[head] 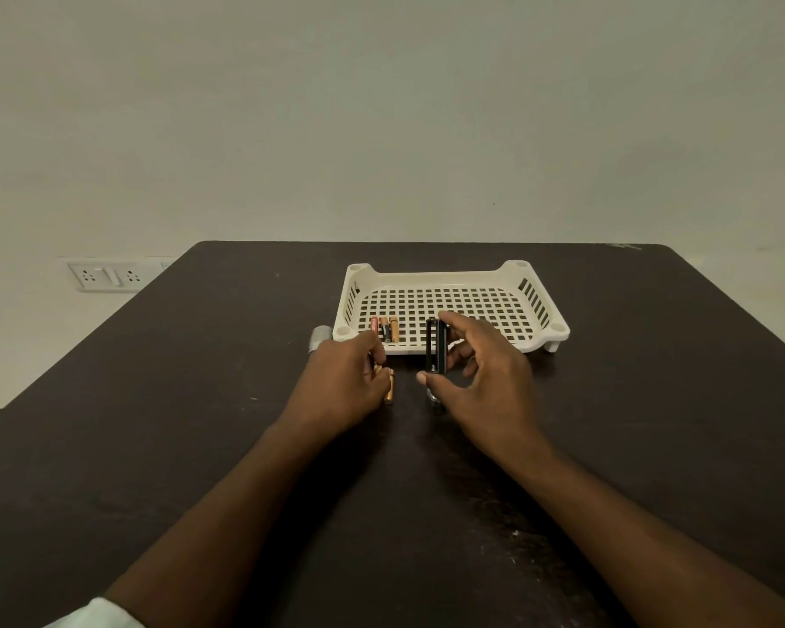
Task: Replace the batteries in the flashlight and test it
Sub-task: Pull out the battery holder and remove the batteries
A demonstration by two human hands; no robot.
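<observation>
My right hand (486,378) holds a black battery holder (436,346) upright between forefinger and thumb, just in front of the white tray. A small dark part (433,397) lies on the table under that thumb. My left hand (345,383) pinches a gold battery (389,387) low over the table. Three more batteries (385,329) lie side by side in the tray's front left corner. The silver flashlight body (319,339) lies on the table behind my left hand, mostly hidden by it.
A white perforated plastic tray (454,276) stands on the dark table (200,423) at the middle back. A wall socket plate (105,275) sits on the wall at the left, beyond the table's edge.
</observation>
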